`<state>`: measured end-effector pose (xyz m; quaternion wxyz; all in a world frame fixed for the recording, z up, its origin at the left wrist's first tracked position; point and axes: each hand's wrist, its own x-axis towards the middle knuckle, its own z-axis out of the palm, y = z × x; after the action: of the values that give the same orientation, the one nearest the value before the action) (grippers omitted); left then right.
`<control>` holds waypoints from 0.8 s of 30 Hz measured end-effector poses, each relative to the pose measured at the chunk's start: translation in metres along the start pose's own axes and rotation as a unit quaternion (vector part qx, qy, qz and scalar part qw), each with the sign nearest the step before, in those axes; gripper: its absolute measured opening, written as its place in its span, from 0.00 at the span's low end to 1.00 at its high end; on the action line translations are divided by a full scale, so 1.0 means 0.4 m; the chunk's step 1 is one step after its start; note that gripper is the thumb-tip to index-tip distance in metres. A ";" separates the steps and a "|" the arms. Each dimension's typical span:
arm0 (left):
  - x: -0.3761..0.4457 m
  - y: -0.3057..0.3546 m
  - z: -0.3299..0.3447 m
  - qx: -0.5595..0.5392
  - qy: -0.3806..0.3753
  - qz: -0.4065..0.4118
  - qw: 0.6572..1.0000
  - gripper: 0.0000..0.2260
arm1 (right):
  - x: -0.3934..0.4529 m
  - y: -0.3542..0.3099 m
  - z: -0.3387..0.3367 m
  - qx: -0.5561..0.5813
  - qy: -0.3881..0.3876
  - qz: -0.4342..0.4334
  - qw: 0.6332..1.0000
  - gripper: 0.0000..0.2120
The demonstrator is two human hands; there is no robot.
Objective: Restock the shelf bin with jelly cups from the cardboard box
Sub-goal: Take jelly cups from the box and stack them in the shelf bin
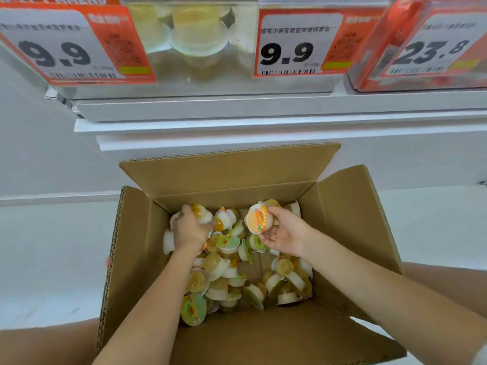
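An open cardboard box (137, 259) sits below me, its floor strewn with several loose jelly cups (226, 275) with orange and green lids. My left hand (191, 229) reaches into the far left of the pile and is closed around jelly cups (201, 213). My right hand (283, 231) holds one orange-lidded jelly cup (258, 218) just above the pile, lid facing me. High up, a clear shelf bin (200, 75) holds several pale jelly cups (199, 35) behind its transparent front.
Orange price tags reading 9.9 (71, 46) and 9.9 (297, 44) flank the bin front; a 23.8 tag (432, 48) is at the right. White shelf ledges (263, 122) jut out between bin and box. The box flaps (232, 164) stand open.
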<state>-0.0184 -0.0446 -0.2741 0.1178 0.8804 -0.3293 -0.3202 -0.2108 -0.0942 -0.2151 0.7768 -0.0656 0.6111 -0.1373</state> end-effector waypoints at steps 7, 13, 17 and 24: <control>0.029 -0.009 -0.019 -0.191 -0.022 -0.069 0.979 0.15 | 0.034 0.007 -0.019 0.026 0.012 0.013 0.999 0.14; -0.063 -0.002 -0.121 -0.652 -0.241 -0.245 0.676 0.14 | -0.021 0.006 0.003 0.071 -0.012 -0.006 0.997 0.18; -0.112 -0.019 -0.133 -0.611 -0.273 -0.235 0.705 0.16 | -0.072 0.015 0.017 0.058 -0.034 -0.027 0.997 0.18; -0.188 0.019 -0.148 -0.598 -0.314 -0.193 0.712 0.16 | -0.136 0.039 0.014 0.000 -0.070 -0.104 0.992 0.12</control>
<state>-0.0279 -0.0014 -0.1891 0.4456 0.5191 0.0898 -0.7238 -0.2151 -0.0635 -0.1672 0.7993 -0.1384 0.5450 -0.2122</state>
